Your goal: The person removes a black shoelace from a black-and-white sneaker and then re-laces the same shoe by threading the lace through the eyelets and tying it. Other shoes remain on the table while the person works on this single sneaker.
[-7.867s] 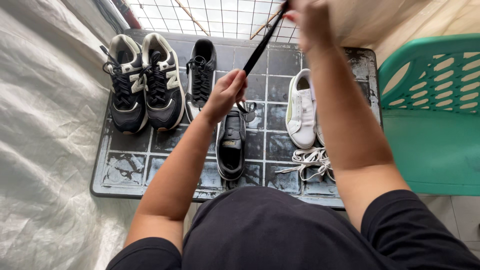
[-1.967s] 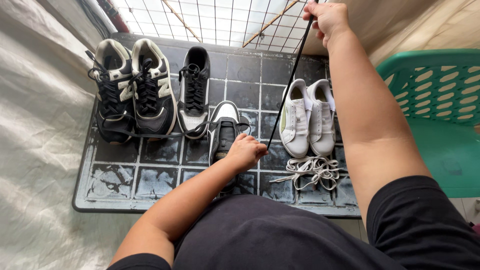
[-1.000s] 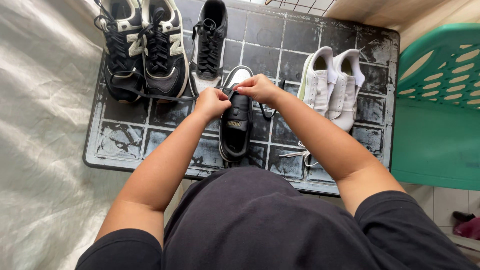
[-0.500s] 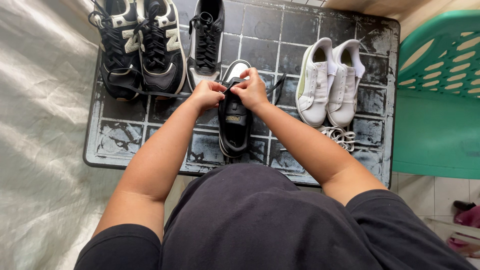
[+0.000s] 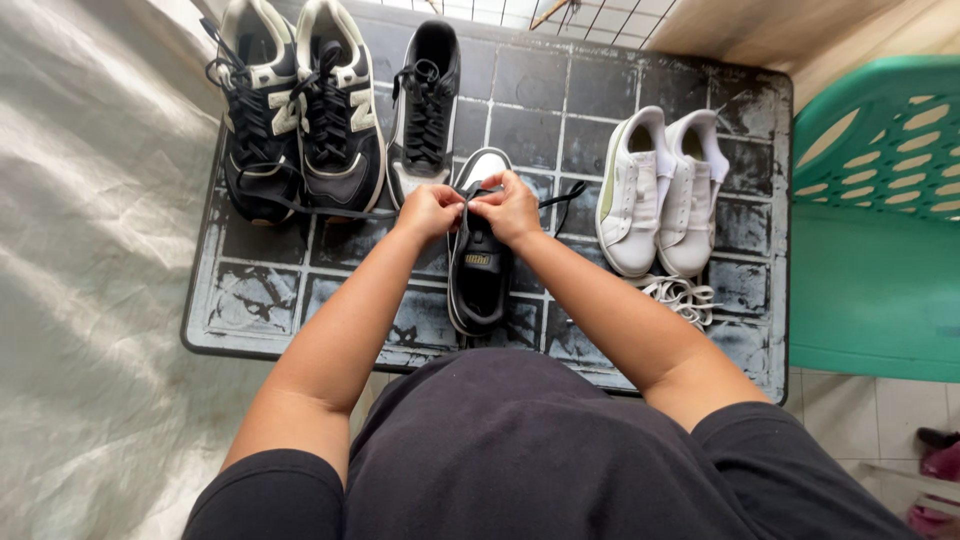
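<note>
- Both hands pinch the black shoelace (image 5: 556,197) above the front of the black sneaker (image 5: 478,262); left hand (image 5: 428,210) and right hand (image 5: 510,205) meet fingertip to fingertip, fingers closed on the lace
- Black sneaker: toe pointing away from the person, white toe cap showing beyond the knuckles, heel nearest the body, dark insole with a small gold mark visible
- Lace: a loose loop trails off to the right of the right hand and lies on the mat; how far it is threaded through the eyelets cannot be told, hands cover them
- Sneaker stands near the middle of the dark tiled-pattern mat (image 5: 260,300), upright on its sole
- Just beyond it, slightly left: its laced black mate (image 5: 426,110), toe toward the person
- Further left: pair of black-and-cream trainers (image 5: 298,110), side by side, laces loose, one lace end running across the mat
- Right of the hands: pair of white sneakers (image 5: 660,190), touching each other, unlaced, tongues up
- White laces (image 5: 683,297) in a tangled heap just before the white pair's toes
- Green plastic basket (image 5: 875,220) beside the mat's right edge
- White sheeting (image 5: 90,250) covers the ground to the left of the mat
- Person's dark shirt (image 5: 540,460) fills the lower frame
</note>
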